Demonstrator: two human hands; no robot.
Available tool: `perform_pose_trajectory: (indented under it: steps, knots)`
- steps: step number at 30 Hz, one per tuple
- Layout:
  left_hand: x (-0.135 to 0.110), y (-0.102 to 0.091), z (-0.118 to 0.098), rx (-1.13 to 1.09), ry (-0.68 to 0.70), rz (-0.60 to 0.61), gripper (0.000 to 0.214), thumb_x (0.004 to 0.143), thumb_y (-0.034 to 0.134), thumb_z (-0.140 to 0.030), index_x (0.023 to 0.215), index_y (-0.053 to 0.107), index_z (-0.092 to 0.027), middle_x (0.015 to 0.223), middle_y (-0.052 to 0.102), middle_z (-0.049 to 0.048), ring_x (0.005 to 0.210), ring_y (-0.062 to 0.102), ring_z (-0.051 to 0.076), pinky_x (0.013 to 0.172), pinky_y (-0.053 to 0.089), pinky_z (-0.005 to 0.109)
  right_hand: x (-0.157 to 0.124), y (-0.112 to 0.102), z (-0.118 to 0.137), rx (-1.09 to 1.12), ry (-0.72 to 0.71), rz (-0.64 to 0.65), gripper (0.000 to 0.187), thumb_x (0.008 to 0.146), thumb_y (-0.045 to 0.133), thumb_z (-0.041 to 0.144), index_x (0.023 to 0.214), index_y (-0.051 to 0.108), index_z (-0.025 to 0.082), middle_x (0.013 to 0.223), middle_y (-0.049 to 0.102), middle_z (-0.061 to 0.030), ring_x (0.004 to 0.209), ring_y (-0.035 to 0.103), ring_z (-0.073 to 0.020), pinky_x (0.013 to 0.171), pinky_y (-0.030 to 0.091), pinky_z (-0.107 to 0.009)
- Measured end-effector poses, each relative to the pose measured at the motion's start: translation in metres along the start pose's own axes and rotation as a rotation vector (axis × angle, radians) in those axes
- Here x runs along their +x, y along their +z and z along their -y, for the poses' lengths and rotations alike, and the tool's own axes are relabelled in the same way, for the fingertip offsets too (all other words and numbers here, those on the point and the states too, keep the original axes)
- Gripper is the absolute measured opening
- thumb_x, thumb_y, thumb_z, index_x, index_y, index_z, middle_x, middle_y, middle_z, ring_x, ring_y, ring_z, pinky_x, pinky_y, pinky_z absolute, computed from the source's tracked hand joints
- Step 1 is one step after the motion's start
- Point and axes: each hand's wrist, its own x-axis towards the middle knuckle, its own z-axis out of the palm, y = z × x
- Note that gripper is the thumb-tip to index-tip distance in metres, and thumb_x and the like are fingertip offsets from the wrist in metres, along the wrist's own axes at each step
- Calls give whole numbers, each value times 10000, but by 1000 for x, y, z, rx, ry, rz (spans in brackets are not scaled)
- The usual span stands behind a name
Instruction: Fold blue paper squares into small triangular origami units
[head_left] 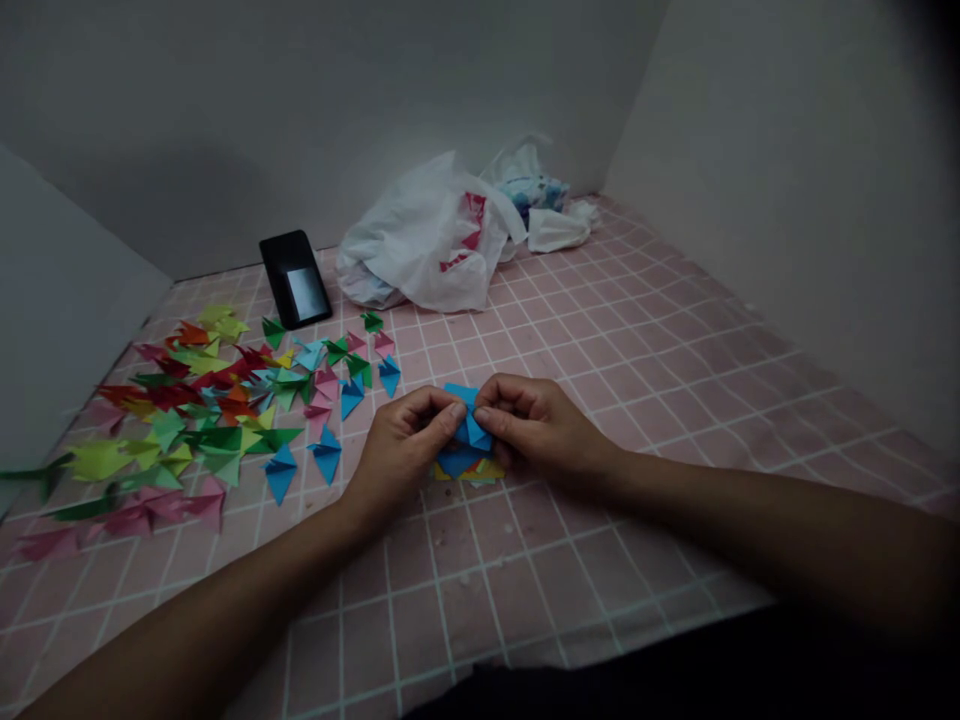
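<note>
Between both hands is a partly folded piece of blue origami paper, gripped at its two sides. My left hand pinches its left edge between thumb and fingers. On the other side my right hand pinches the right edge, thumb on top and fingers curled. Under the blue piece lie several sheets of paper, a yellow sheet showing at the edge. Left of my left hand rest folded blue paper pieces, the nearest a pointed blue one.
Several folded paper figures in many colours spread over the left of the pink checked cloth. A black phone leans at the back. Beside it lie a crumpled white plastic bag and a white and blue bundle. Walls close in the back and sides.
</note>
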Motion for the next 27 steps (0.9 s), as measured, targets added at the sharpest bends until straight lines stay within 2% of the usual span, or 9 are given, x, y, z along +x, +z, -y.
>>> perform_pose_trajectory:
  steps: [9,14,17,21,27]
  knots:
    - [-1,2,-1,-31,-1,-1,159,806,720,-296,741,691,-154,658,592,-21,605,510,87,569,444,193,1,-1,0,-13,-18,7,172,866,621,307,770,544,187,523,512,71,428,458,-67,413,351,-183]
    - [-1,1,0,-76,-29,37,179,791,752,-305,717,679,-159,643,598,-21,583,523,87,553,452,197,1,-1,0,0,-47,14,164,857,637,281,756,552,183,521,505,72,443,439,-59,425,339,-176]
    - [0,0,2,-93,-43,33,197,786,763,-314,708,663,-163,629,583,-28,566,509,82,540,439,193,2,-2,-2,29,-7,36,171,872,625,316,780,558,187,491,505,73,417,427,-64,408,324,-175]
    - [1,0,5,-68,-40,-31,193,788,760,-313,723,659,-163,647,578,-23,580,496,80,540,415,190,3,-3,-3,47,53,54,197,887,612,351,793,567,183,474,526,60,397,434,-66,409,334,-170]
    - [1,-1,6,-84,-44,-46,194,797,749,-322,736,653,-165,644,561,-32,570,477,76,529,400,186,3,-2,-1,36,79,11,193,867,635,322,754,547,192,470,502,73,391,429,-63,392,326,-165]
